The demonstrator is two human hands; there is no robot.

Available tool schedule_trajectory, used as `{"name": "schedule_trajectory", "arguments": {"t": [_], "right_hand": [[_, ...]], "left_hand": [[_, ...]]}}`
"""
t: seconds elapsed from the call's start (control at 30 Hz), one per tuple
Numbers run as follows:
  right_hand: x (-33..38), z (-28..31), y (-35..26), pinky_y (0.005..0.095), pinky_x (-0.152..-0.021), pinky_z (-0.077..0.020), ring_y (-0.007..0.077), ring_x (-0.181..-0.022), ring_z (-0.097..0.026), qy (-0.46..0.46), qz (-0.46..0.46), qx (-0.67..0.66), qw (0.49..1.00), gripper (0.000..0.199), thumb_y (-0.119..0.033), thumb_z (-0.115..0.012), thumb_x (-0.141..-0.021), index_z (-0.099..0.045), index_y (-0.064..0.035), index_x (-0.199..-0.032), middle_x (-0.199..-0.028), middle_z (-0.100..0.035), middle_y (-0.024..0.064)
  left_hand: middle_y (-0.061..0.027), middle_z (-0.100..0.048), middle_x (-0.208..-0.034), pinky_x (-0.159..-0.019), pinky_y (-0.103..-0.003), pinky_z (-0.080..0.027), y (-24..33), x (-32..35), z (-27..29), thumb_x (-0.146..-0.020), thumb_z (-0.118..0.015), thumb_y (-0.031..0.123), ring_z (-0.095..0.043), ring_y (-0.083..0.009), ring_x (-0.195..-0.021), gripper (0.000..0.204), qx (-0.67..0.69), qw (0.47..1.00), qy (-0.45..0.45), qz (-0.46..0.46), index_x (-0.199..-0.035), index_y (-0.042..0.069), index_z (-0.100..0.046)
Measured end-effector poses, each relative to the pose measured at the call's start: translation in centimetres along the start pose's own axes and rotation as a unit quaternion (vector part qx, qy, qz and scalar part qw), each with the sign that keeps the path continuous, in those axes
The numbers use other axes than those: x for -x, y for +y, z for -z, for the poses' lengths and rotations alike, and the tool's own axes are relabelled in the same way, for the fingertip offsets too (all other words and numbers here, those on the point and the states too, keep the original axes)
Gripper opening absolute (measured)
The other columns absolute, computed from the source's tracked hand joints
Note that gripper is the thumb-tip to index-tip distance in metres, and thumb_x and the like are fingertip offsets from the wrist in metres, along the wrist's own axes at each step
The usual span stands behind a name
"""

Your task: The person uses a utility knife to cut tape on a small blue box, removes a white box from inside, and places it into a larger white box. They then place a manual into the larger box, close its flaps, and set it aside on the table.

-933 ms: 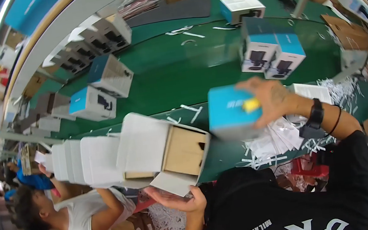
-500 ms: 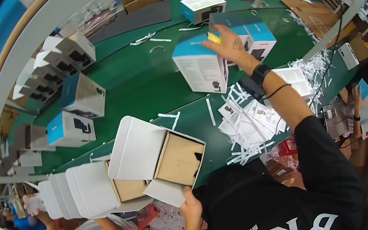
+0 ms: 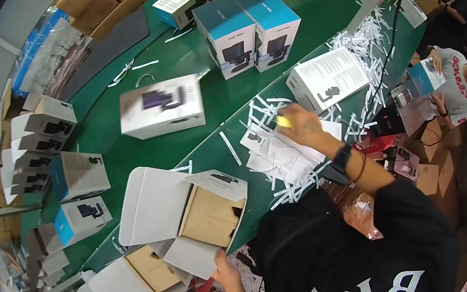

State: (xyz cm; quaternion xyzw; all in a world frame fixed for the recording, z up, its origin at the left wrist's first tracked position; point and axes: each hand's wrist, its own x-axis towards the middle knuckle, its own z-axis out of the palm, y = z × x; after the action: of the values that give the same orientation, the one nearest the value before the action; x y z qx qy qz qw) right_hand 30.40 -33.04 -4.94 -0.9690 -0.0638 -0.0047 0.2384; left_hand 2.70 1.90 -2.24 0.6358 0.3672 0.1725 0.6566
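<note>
My left hand [image 3: 226,272] grips the lower flap of an open white box [image 3: 155,202] at the bench's near edge. Inside that box shows a brown cardboard insert [image 3: 207,215]. Over a pile of folded leaflets [image 3: 282,154], my right hand [image 3: 305,127] reaches down with bent fingers. A small yellow object [image 3: 283,121] shows at its fingers; its kind is unclear. Whether the fingertips touch the paper is hidden. A closed white box [image 3: 162,107], printed with a dark device, lies on its side farther left, slightly blurred.
Two blue-topped boxes [image 3: 250,33] stand upright at the back, near another box [image 3: 186,2]. One box [image 3: 328,79] lies beside shredded paper [image 3: 372,46]. More boxes [image 3: 44,137] line the left. A second open box [image 3: 152,271] sits nearest a co-worker; another person [image 3: 454,79] is at right.
My right hand has left the closed box and come down to the leaflets. That box, upright before, now lies on its side farther left. My left hand still holds the flap. The view has shifted.
</note>
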Motion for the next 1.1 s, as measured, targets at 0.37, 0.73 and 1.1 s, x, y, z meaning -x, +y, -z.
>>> {"name": "schedule_trajectory", "arguments": {"t": [0.37,0.73,1.1], "right_hand": [[5.3,1.6,3.0,0.0452,-0.084,-0.0557,0.0374,-0.094,-0.069,0.002,0.032,0.007,0.999,0.05,-0.039,-0.075,-0.082,-0.067,-0.0032,-0.115,-0.106,-0.069,0.0209],[3.2,14.7,-7.9,0.0379,-0.052,-0.0463,0.0261,-0.054,-0.059,0.062,0.072,0.001,0.995,0.026,-0.019,-0.072,-0.089,-0.058,-0.0018,-0.075,-0.065,-0.061,0.0165],[2.7,12.6,-29.9,0.0331,-0.047,-0.045,0.0225,-0.048,-0.058,-0.025,0.47,-0.187,0.862,0.044,-0.011,-0.074,-0.085,-0.064,-0.0058,-0.128,-0.058,-0.057,0.0069]], "left_hand": [[-0.008,-0.06,-0.119,-0.095,-0.033,-0.048,1.5,0.0,-0.5,-0.082,-0.07,-0.001,-0.06,-0.0182,-0.106,0.053,0.014,0.996,-0.077,-0.049,-0.132,-0.004,-0.053],[-0.0137,-0.057,-0.128,-0.1,-0.034,-0.046,9.0,0.5,-0.7,-0.088,-0.063,0.002,-0.058,-0.0218,-0.111,0.065,-0.025,0.986,-0.049,-0.157,-0.146,-0.007,-0.036],[-0.0185,-0.069,-0.109,-0.087,-0.036,-0.054,10.3,1.1,-0.9,-0.079,-0.066,0.006,-0.069,-0.0237,-0.096,0.075,-0.094,0.974,-0.13,-0.159,-0.146,-0.006,-0.033]]}}
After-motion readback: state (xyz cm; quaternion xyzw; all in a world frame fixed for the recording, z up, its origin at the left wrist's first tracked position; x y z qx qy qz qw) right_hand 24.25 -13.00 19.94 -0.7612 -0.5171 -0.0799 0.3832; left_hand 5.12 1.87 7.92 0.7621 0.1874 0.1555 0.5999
